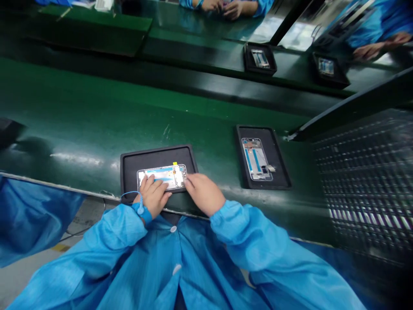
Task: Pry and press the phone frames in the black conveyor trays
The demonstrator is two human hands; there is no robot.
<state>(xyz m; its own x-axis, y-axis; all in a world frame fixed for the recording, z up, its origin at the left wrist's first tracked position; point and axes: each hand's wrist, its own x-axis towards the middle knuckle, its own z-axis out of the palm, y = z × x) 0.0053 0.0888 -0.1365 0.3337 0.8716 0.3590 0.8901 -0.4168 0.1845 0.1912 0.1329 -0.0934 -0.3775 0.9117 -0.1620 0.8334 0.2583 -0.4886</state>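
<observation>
A phone frame (179, 170) with blue strips and white inner parts lies lengthwise in a black tray (132, 161) near the bench's front edge. A small yellow tab (175, 163) sticks out from its far edge. My left hand (151, 197), wearing a blue wrist strap (141, 209), rests with fingers spread flat on the frame's left part. At the frame's right end, my right hand (206, 193) has its thumb and fingertips pinched together, touching or just above the parts there. Whatever is between those fingertips is too small to make out.
To the right, a second black tray (280, 172) holds another phone frame (260, 161). A dark slatted rack (371, 181) stands at the far right. Across the green bench are two more trays, one black tray (272, 64) near a post, and other people's hands (230, 8).
</observation>
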